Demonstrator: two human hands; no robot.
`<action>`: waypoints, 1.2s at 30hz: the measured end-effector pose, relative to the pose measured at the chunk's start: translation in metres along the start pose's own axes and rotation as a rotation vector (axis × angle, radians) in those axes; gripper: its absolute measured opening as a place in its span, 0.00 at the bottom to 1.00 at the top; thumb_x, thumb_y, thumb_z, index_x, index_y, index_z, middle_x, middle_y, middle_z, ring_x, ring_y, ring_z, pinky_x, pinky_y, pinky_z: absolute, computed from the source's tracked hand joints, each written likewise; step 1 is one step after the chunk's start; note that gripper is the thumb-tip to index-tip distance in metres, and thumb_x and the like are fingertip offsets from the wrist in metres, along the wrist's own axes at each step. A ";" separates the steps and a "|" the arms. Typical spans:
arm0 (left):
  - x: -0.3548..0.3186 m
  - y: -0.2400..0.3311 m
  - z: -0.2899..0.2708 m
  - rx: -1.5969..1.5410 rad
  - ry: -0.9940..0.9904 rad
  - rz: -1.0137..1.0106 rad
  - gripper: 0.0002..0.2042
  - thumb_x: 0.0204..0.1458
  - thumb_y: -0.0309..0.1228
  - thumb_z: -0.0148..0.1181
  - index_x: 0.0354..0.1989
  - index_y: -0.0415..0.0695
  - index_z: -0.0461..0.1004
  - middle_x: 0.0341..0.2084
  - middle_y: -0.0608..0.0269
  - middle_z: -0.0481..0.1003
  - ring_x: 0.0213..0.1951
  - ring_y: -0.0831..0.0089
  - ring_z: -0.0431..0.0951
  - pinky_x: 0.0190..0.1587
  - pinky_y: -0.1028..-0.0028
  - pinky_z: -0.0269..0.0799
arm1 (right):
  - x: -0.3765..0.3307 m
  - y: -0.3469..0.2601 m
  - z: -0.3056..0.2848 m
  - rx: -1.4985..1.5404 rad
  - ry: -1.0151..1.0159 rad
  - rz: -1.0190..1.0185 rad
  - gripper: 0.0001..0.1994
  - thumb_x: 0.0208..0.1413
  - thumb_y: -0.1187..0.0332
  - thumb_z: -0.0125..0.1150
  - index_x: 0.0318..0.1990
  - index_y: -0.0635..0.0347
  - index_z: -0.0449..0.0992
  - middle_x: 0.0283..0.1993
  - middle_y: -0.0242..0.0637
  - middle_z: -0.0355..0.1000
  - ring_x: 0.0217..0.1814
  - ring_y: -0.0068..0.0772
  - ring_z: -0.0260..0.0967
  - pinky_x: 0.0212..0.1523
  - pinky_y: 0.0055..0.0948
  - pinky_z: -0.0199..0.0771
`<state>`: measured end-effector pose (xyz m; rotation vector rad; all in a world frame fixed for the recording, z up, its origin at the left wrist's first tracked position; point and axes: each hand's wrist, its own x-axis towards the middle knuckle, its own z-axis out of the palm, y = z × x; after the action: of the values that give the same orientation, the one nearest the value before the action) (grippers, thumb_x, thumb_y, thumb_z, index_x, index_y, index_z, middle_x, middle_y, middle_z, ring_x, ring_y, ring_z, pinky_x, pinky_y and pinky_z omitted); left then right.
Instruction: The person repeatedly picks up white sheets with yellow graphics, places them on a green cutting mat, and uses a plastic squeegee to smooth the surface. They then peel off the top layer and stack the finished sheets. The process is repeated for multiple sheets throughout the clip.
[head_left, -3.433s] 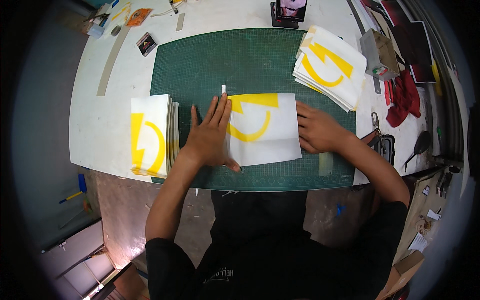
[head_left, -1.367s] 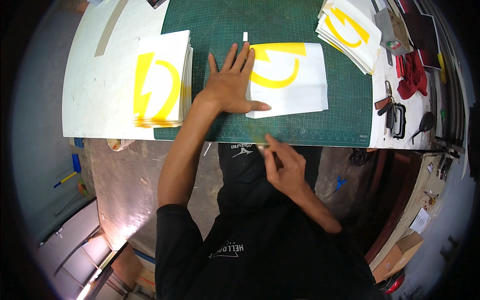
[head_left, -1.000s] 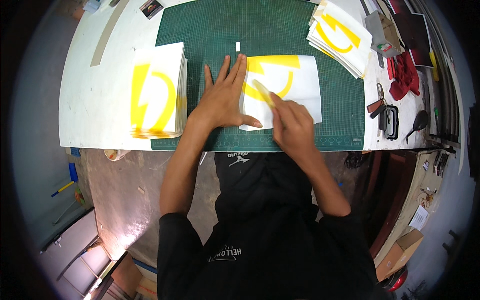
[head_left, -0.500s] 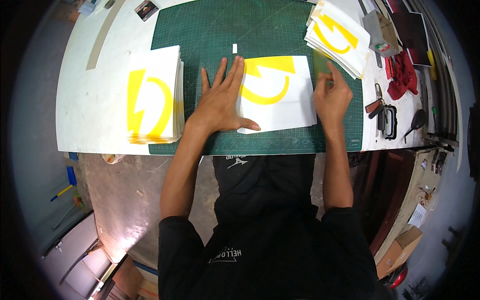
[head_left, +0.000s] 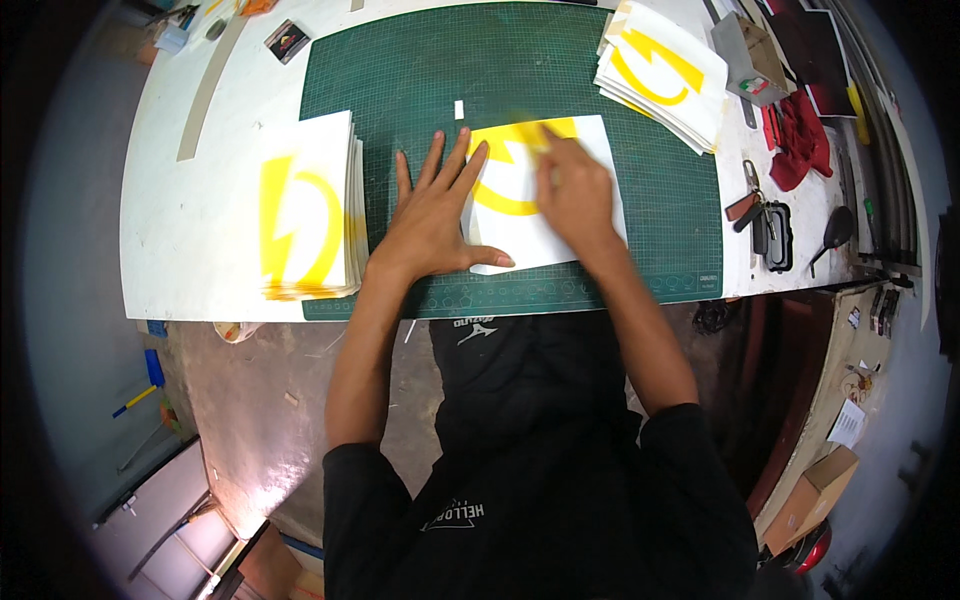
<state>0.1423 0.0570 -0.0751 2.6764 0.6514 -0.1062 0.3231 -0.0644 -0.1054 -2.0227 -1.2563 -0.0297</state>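
Note:
A white sheet (head_left: pixel 590 235) with a yellow bolt-and-curve design lies on the green cutting mat (head_left: pixel 400 60). My left hand (head_left: pixel 430 215) is spread flat, its fingers on the mat and its thumb over the sheet's lower left part. Over the sheet's right half, my right hand (head_left: pixel 580 195) is closed on a flat yellowish tool (head_left: pixel 532 128). Motion smears the tool, so its exact kind does not show. To the left stands a thick stack of similar sheets (head_left: pixel 305 215). A looser, fanned pile of them (head_left: pixel 665 75) rests at the far right of the mat.
A small white piece (head_left: pixel 459 110) lies beyond the sheet. Keys (head_left: pixel 748 210), a black spoon-shaped item (head_left: pixel 835 235), a red cloth (head_left: pixel 803 140) and a grey box (head_left: pixel 750 60) occupy the table's right side. A long beige strip (head_left: pixel 210 90) lies at the left.
My right hand has swung left from beside the sheet to over it, carrying the yellowish tool. My left hand stays spread at the sheet's left edge. The whole view has shifted slightly.

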 end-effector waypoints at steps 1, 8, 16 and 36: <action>0.000 0.000 -0.001 0.031 -0.009 0.002 0.79 0.17 0.72 0.80 0.82 0.46 0.47 0.83 0.51 0.41 0.83 0.51 0.35 0.79 0.35 0.23 | -0.001 0.016 -0.016 -0.033 0.058 0.029 0.18 0.60 0.74 0.62 0.58 0.64 0.81 0.45 0.53 0.82 0.42 0.54 0.82 0.44 0.44 0.83; 0.002 0.001 -0.007 0.059 -0.047 0.002 0.71 0.27 0.63 0.83 0.82 0.48 0.49 0.83 0.51 0.38 0.83 0.46 0.32 0.78 0.33 0.24 | -0.031 0.060 -0.096 -0.351 0.019 0.249 0.21 0.63 0.71 0.65 0.63 0.66 0.77 0.45 0.52 0.80 0.44 0.53 0.82 0.44 0.48 0.82; -0.029 0.029 0.025 0.033 0.379 0.174 0.35 0.55 0.38 0.74 0.71 0.44 0.69 0.66 0.52 0.75 0.73 0.53 0.67 0.79 0.38 0.40 | -0.049 0.025 -0.091 -0.103 -0.175 -0.311 0.23 0.57 0.76 0.70 0.62 0.62 0.79 0.53 0.46 0.77 0.59 0.49 0.74 0.68 0.53 0.68; -0.043 0.058 0.053 0.012 0.634 0.225 0.21 0.46 0.18 0.70 0.51 0.44 0.85 0.57 0.57 0.81 0.58 0.53 0.80 0.65 0.51 0.74 | -0.083 0.032 -0.069 -0.110 -0.066 -0.416 0.16 0.52 0.81 0.69 0.50 0.62 0.85 0.59 0.43 0.80 0.68 0.48 0.73 0.71 0.58 0.69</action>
<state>0.1313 -0.0289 -0.0974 2.7614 0.5100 0.8251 0.3287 -0.1767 -0.1058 -1.8302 -1.7313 -0.2351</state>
